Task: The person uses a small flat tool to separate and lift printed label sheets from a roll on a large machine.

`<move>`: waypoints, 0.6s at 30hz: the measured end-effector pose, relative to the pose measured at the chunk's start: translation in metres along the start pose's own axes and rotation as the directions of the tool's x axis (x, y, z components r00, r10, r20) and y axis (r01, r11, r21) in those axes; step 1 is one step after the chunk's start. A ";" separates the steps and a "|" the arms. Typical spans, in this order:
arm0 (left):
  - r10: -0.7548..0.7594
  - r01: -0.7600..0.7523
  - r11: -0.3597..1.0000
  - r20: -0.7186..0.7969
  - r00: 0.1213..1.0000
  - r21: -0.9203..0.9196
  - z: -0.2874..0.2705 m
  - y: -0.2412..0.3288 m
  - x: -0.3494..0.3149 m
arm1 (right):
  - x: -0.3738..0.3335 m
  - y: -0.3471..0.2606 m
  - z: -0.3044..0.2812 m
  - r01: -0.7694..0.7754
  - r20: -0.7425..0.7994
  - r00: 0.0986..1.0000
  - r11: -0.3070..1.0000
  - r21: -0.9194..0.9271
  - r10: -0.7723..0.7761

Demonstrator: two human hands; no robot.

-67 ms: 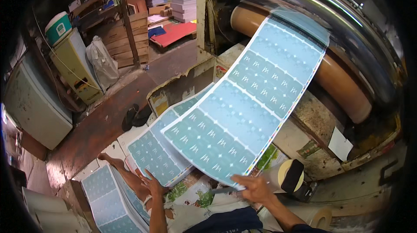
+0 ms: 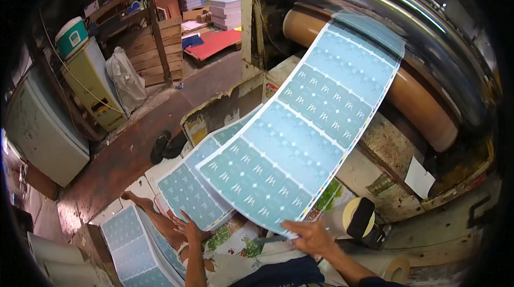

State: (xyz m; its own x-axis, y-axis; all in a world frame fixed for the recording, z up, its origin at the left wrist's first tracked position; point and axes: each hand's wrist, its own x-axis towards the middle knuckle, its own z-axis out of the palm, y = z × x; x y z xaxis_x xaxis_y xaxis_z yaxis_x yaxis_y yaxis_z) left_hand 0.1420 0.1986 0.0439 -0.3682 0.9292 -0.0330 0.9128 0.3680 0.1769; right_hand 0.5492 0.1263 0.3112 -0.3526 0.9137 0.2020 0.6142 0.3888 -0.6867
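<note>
A long blue-green printed sheet (image 2: 292, 148) slopes down from the rollers toward me. At its near right corner, my right hand (image 2: 313, 238) is closed on the edge. A thin grey blade-like strip (image 2: 270, 239) sticks out to the left from that same hand; its exact kind is unclear. My left hand (image 2: 188, 229) is raised with fingers apart and holds nothing, close to the near edge of a lower stack of matching sheets (image 2: 187, 193). That stack is partly covered by the hanging sheet. Another pile of printed sheets (image 2: 126, 239) lies at lower left, beside my bare leg.
Big chrome rollers (image 2: 369, 0) and a brown roller (image 2: 428, 110) fill the upper right. A roll with a yellowish end (image 2: 356, 217) stands right of my right hand. Dark sandals (image 2: 168, 145) lie on the floor. Paper stacks (image 2: 225, 11) stand at the back.
My right hand has shifted slightly left, and the near end of the hanging sheet has moved a little left with it. The left hand stays almost where it was.
</note>
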 end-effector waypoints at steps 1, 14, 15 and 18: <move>0.035 -0.034 0.999 0.092 0.995 -0.011 -0.038 0.040 -0.015 | -0.007 0.002 0.008 0.009 0.008 1.000 0.999 -0.045 -0.009; 0.328 0.424 -0.129 0.365 0.871 -0.897 -0.116 0.137 -0.093 | 0.038 0.031 0.032 -0.231 0.517 0.847 0.961 0.149 0.124; 0.325 0.412 -0.141 0.351 0.878 -0.900 -0.116 0.128 -0.092 | 0.048 0.031 0.003 -0.310 0.561 0.808 0.939 0.148 0.179; 0.310 0.411 -0.194 0.341 0.887 -0.891 -0.139 0.108 -0.111 | 0.054 0.068 -0.094 -0.393 0.102 0.919 0.860 0.324 0.382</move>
State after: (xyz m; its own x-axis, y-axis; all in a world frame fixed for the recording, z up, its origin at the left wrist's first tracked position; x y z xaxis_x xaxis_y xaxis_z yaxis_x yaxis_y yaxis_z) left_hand 0.2573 0.1304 0.2033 0.0167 0.9505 -0.3103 -0.4859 0.2789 0.8283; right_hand 0.6382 0.2132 0.3410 -0.1616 0.9757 -0.1478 0.4381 -0.0633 -0.8967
